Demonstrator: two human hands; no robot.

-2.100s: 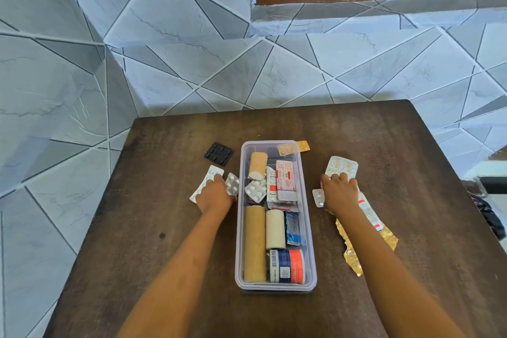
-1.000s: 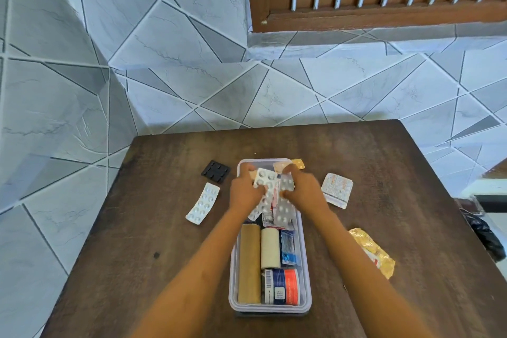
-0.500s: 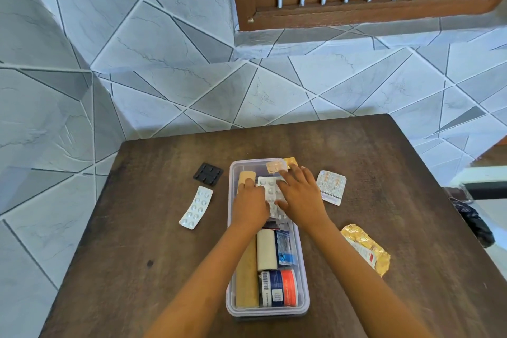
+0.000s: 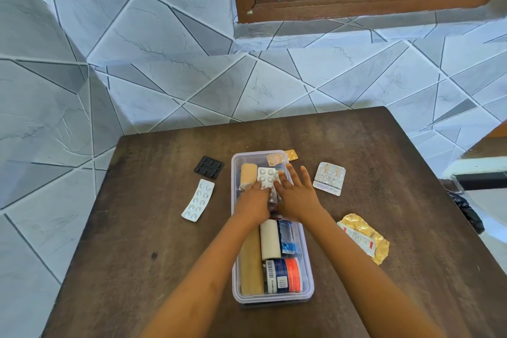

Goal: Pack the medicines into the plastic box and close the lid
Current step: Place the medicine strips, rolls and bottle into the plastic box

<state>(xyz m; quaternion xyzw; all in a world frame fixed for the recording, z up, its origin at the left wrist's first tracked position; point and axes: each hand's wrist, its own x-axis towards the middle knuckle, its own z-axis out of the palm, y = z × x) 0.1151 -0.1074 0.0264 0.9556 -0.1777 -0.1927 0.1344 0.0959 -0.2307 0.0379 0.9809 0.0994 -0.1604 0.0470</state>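
Note:
A clear plastic box (image 4: 309, 269) lies lengthwise on the dark wooden table (image 4: 137, 228), without a lid. Inside are tan bandage rolls (image 4: 251, 263), a white roll (image 4: 269, 239), a blue and orange jar (image 4: 284, 275) and a blue sachet (image 4: 286, 236). My left hand (image 4: 253, 204) and my right hand (image 4: 295, 197) rest over the box's middle, fingers spread, pressing white blister packs (image 4: 266, 177) down. Outside the box lie a white blister strip (image 4: 198, 200), a black blister (image 4: 209, 167), a printed foil strip (image 4: 329, 178), an orange strip (image 4: 291, 155) and a gold foil pack (image 4: 365, 237).
The table stands in a corner of grey tiled walls (image 4: 164, 77). A wooden window frame (image 4: 356, 3) is above. The table's right edge drops to the floor, where a black bag (image 4: 466, 214) lies.
Both hands left the table beside the box, carried blister packs over it and laid them inside. Now the fingers are flatter and more spread over the packs.

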